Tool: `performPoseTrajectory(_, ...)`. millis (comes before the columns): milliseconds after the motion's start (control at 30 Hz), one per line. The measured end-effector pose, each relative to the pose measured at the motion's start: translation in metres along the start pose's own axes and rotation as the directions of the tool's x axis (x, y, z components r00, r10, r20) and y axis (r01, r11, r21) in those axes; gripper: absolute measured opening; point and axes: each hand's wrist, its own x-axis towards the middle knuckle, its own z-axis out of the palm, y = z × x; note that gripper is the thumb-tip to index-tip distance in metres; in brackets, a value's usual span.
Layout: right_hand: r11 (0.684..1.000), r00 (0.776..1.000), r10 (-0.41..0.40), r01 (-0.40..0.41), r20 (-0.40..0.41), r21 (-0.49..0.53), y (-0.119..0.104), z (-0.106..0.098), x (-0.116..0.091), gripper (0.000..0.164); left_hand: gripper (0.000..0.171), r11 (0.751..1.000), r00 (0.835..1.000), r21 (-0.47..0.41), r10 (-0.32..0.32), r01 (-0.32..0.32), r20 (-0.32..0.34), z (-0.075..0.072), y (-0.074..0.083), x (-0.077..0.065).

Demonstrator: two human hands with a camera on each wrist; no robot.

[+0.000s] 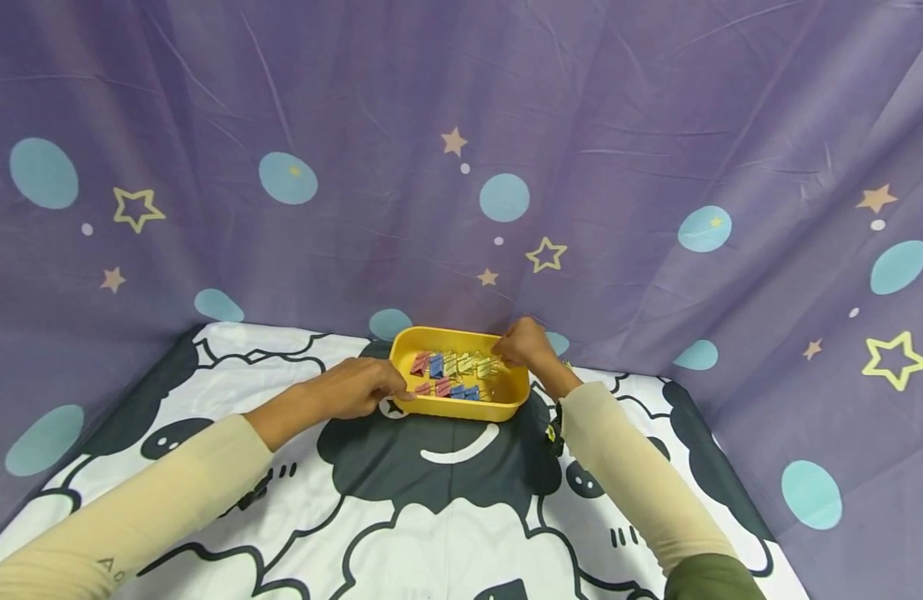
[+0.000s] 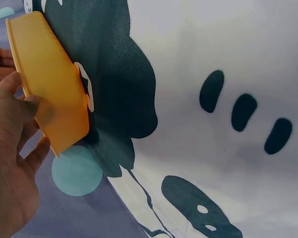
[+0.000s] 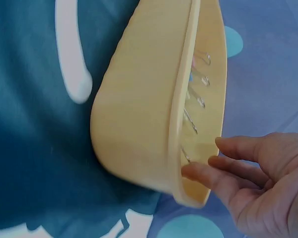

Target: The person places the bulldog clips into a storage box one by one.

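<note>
A yellow plastic tray (image 1: 461,408) stands on the printed cloth close to the back curtain. In it several binder clips lie in two rows, among them a pink binder clip (image 1: 442,387), a blue binder clip (image 1: 436,365) and a pale yellow binder clip (image 1: 484,367). My left hand (image 1: 362,387) grips the tray's front left corner; its thumb (image 2: 30,106) presses the outer wall in the left wrist view. At the far right corner, my right hand (image 1: 524,343) holds the rim, with a finger (image 3: 203,174) reaching over the inside.
A black-and-white cartoon cloth (image 1: 446,467) covers the surface under the tray. Behind it hangs a purple curtain (image 1: 386,233) with stars and blue spots, its lower edge close to the tray's far side.
</note>
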Motion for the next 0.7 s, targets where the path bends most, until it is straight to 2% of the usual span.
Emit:
performPoseTrajectory(100,0.997,1.0,-0.005,0.004,-0.014,-0.073,0.0,-0.013,-0.001,0.019,0.021,1.0,1.0,-0.003,-0.003,0.003,0.006,-0.001,0.001,0.001)
performPoseTrajectory(300,1.0,0.998,-0.019,0.019,-0.052,-0.003,0.008,-0.038,-0.002,0.019,0.019,1.0,1.0,-0.006,-0.014,0.014,0.015,-0.002,0.003,0.002)
performPoseTrajectory(467,0.997,0.998,-0.006,0.01,-0.055,0.073,0.02,-0.058,-0.002,0.022,0.034,1.0,1.0,0.007,-0.013,0.013,0.009,-0.001,0.004,0.003)
performPoseTrajectory(533,0.999,0.998,-0.022,0.024,-0.056,0.033,0.032,-0.066,0.007,0.017,0.034,1.0,1.0,0.007,-0.013,0.013,0.006,-0.001,0.005,0.003)
performPoseTrajectory(600,0.998,0.997,-0.046,0.043,-0.055,-0.049,0.05,-0.072,0.021,0.013,0.033,1.0,1.0,0.008,-0.014,0.013,0.005,-0.001,0.005,0.003)
performPoseTrajectory(700,0.98,0.991,-0.113,0.098,-0.078,-0.175,0.086,-0.076,0.049,0.009,0.032,1.0,1.0,0.002,-0.015,0.015,0.008,0.0,0.005,0.003)
